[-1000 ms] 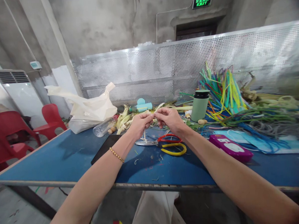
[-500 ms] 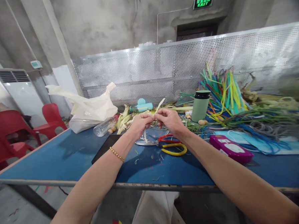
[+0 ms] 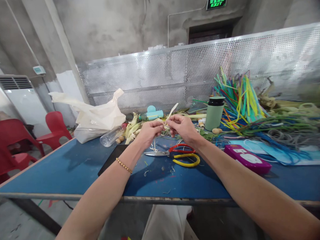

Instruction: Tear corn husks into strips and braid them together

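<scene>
Above the table my left hand (image 3: 149,132) and my right hand (image 3: 184,127) are pinched close together, fingertip to fingertip. Between them is a pale strip of dried husk (image 3: 172,110), its free end rising from the right fingertips. The part between the fingertips is small and mostly hidden. Thin pale strands (image 3: 154,146) hang under my left hand. Just below both hands lie scissors (image 3: 156,154) with metal blades; a red handle loop (image 3: 180,148) and a yellow one (image 3: 188,162) show beside my right forearm.
On the blue table (image 3: 55,172) lie a dark flat tablet-like object (image 3: 112,160), a purple box (image 3: 246,159) and blue face masks (image 3: 287,154). Behind stand a white plastic bag (image 3: 99,117), a clear bottle (image 3: 112,135), husks (image 3: 133,128), a green tumbler (image 3: 214,114) and colourful strips (image 3: 242,99).
My hands have drawn slightly apart at the fingertips, the right one shifting a little to the right. The husk strip's free end has moved slightly up and right with it.
</scene>
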Tool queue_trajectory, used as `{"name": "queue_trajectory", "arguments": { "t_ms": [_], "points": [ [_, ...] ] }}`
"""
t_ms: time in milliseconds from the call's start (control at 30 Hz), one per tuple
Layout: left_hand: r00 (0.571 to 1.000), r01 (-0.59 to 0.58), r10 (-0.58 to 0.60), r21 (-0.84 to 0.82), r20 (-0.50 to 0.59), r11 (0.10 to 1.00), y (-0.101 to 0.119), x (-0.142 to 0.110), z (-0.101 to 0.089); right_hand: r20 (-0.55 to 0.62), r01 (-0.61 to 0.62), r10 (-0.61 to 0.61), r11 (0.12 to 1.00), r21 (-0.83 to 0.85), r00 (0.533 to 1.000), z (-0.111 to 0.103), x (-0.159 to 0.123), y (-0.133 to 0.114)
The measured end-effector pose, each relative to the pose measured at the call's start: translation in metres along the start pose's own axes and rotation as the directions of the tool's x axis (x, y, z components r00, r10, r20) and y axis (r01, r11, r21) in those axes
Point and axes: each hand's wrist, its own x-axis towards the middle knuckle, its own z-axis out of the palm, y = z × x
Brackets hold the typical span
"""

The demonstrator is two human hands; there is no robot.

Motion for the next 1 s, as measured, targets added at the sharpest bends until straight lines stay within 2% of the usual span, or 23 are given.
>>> {"name": "queue_trajectory", "arguments": {
  "t_ms": [167,400,533,667,1000],
  "points": [
    [0.999,0.012,-0.011,0.027,-0.051,1.000,-0.001,-0.001,0.001,0.002,0.019,-0.019,1.000,0.011,1.000,0.000,0.000,0.000],
    [0.997,-0.016,0.021,0.061,-0.076,0.998,0.002,-0.003,0.005,0.072,-0.037,0.040,0.999,-0.032,0.997,0.001,-0.002,-0.001],
    [0.991,-0.054,0.076,0.185,-0.113,0.981,0.003,-0.004,0.006,0.040,-0.066,0.067,0.998,-0.019,0.997,0.002,-0.001,0.000],
    [0.983,-0.128,0.159,0.280,-0.090,0.951,0.001,-0.004,0.007,0.047,-0.058,0.059,0.998,-0.018,0.997,0.002,-0.001,0.000],
    [0.975,-0.139,0.188,0.334,-0.119,0.932,0.005,-0.006,0.010,0.027,-0.030,0.029,0.999,0.035,0.999,0.006,-0.002,-0.002]
  ]
}}
